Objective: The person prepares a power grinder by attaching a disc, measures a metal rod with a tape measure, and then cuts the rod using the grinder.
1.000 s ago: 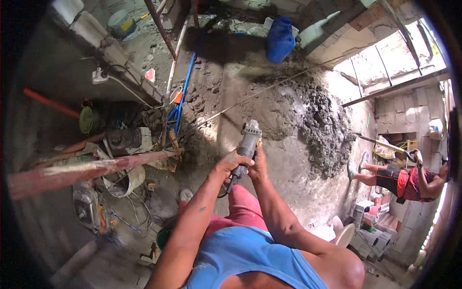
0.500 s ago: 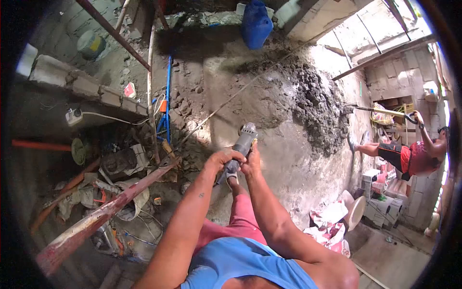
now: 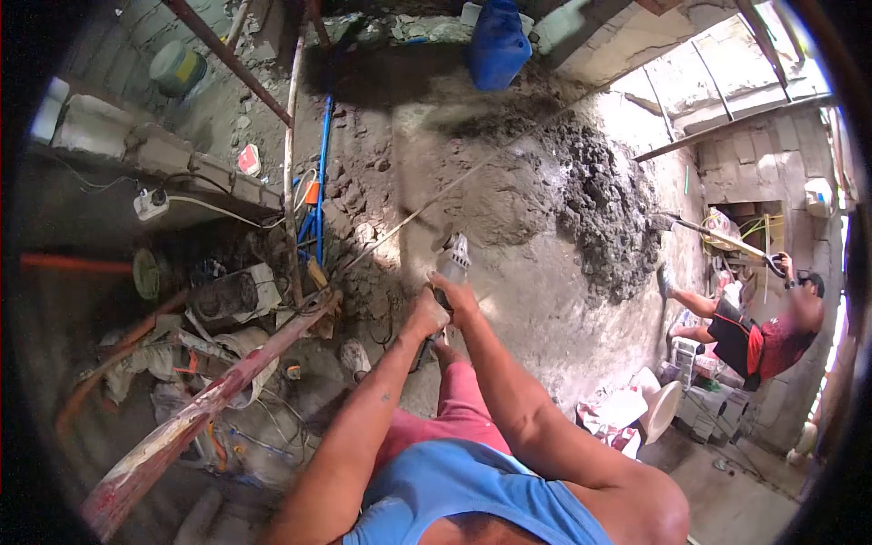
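Note:
An angle grinder (image 3: 452, 262) with a grey body and a metal head points away from me over the dirt floor. My left hand (image 3: 427, 315) is wrapped round its rear part. Higher up, beside the left one, my right hand (image 3: 457, 297) grips the grinder's body. The disc at the tool's head shows edge-on and is hard to make out. Below the hands, part of the tool's rear end and cord shows near my leg.
A peeling red-and-white pole (image 3: 195, 413) slants at the left. Blue pipes (image 3: 322, 182) stand near a thin diagonal rod. A blue jug (image 3: 499, 45) is at the top. At the right, a person (image 3: 767, 331) holds a shovel (image 3: 727, 241) by wet mortar (image 3: 604, 213).
The grinder has turned and now points more directly away from me. Both hands have shifted on it, my right hand moving left. The person at the right has bent and moved their legs.

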`<state>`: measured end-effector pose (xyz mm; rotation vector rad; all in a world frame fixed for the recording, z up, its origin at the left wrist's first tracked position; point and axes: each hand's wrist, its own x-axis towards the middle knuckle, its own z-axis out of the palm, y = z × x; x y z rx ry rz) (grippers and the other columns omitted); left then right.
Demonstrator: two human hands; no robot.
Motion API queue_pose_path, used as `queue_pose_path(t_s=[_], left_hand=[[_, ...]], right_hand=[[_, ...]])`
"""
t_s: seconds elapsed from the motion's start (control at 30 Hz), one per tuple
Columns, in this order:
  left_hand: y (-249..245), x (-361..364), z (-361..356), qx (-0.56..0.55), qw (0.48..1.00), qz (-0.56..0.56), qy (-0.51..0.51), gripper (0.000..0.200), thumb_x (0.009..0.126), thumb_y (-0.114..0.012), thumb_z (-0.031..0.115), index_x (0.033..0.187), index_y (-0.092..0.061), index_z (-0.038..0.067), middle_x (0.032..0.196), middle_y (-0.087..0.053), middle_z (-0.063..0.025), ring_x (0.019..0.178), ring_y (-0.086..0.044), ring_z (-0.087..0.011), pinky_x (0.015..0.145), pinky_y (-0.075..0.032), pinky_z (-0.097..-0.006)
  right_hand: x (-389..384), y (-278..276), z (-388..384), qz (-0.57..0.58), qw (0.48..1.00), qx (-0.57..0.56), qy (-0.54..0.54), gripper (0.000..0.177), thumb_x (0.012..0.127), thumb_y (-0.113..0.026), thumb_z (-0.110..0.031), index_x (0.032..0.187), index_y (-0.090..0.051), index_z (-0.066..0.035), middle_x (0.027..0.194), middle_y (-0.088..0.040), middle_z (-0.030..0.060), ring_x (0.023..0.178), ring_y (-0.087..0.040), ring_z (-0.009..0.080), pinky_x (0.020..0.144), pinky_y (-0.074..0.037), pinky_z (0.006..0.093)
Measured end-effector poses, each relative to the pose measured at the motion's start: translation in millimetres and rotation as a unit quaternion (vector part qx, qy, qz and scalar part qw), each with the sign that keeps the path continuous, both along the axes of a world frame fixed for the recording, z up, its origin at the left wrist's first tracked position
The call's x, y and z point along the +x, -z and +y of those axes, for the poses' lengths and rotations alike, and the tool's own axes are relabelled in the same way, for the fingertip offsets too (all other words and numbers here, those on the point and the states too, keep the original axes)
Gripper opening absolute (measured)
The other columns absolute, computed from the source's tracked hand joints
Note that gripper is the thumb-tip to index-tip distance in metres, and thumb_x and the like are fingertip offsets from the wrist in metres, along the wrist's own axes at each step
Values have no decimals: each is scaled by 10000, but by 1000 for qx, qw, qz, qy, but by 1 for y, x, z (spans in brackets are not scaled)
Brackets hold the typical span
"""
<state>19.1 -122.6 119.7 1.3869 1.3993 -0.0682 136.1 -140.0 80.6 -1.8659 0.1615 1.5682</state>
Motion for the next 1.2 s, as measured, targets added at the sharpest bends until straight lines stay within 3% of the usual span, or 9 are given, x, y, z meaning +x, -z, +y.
queue_pose_path(t_s=[0.2, 0.3, 0.37, 0.4, 0.47, 0.6, 0.8, 0.97, 1.2], left_hand=[[-11, -7, -10, 50, 993, -90, -50, 995, 624, -865, 194, 1431, -301, 52, 1202, -643, -258, 1124, -640, -421, 924, -537, -464], [-48, -30, -8, -19, 981, -194, -21, 1029, 620, -844, 145, 1473, -280, 28, 1317, -568, -295, 1221, -588, -403, 958, -524, -436], [-53, -60, -28, -39, 981, -192, -4, 1114, 639, -833, 127, 1545, -187, 66, 1396, -517, -278, 1291, -530, -383, 1017, -474, -422], [-56, -78, -40, -63, 980, -189, 15, 1203, 659, -822, 110, 1617, -94, 103, 1476, -466, -261, 1361, -473, -362, 1076, -425, -408], [-78, -136, -64, -120, 951, -283, -35, 1136, 717, -812, 105, 1616, -118, 101, 1505, -441, -245, 1371, -463, -364, 1094, -417, -435], [-74, -262, -118, -201, 926, -254, -195, 1049, 787, -794, 106, 1597, -132, 38, 1489, -444, -270, 1326, -504, -355, 1043, -472, -444], [-125, -377, -142, -122, 932, -164, -301, 1017, 791, -809, 129, 1587, -181, 49, 1448, -478, -261, 1273, -534, -349, 1035, -473, -433], [-193, -381, -117, -7, 914, -160, -372, 992, 808, -824, 290, 1561, -230, 36, 1442, -489, -234, 1273, -532, -336, 1029, -473, -438], [-204, -373, -96, 50, 918, -178, -351, 887, 808, -824, 362, 1471, -362, -4, 1474, -479, -194, 1292, -525, -330, 1058, -435, -458]], right_hand=[[8, -19, 35, 3, 993, 46, -105, 244, 727, -830, -224, 869, -753, -41, 857, -713, 56, 712, -657, 153, 630, -531, 361], [12, -37, 59, -160, 956, 99, -227, 348, 697, -827, -281, 885, -741, -1, 808, -709, 90, 731, -659, 148, 669, -537, 337], [14, -46, 74, -300, 888, 58, -345, 530, 659, -814, -380, 943, -704, 54, 1001, -722, 224, 902, -713, 323, 775, -545, 446], [21, -43, 79, -300, 886, 60, -347, 530, 659, -814, -380, 943, -704, 54, 1001, -722, 224, 902, -713, 323, 775, -545, 446], [31, -29, 84, -406, 785, 54, -465, 656, 676, -800, -425, 1068, -663, 84, 1103, -686, 301, 1043, -680, 410, 887, -539, 448], [22, -74, 85, -426, 764, 30, -484, 742, 684, -792, -469, 1131, -624, 99, 1147, -664, 327, 1109, -647, 436, 960, -516, 455], [37, -53, 92, -399, 746, 52, -531, 622, 651, -780, -441, 1040, -701, 38, 1037, -713, 275, 1026, -692, 392, 904, -534, 451], [38, -32, 93, -436, 725, 64, -529, 544, 629, -775, -397, 976, -722, 19, 978, -723, 263, 966, -705, 392, 865, -543, 448], [36, -28, 94, -433, 732, 74, -521, 544, 619, -772, -382, 948, -718, 48, 960, -714, 285, 949, -702, 407, 852, -547, 452]])
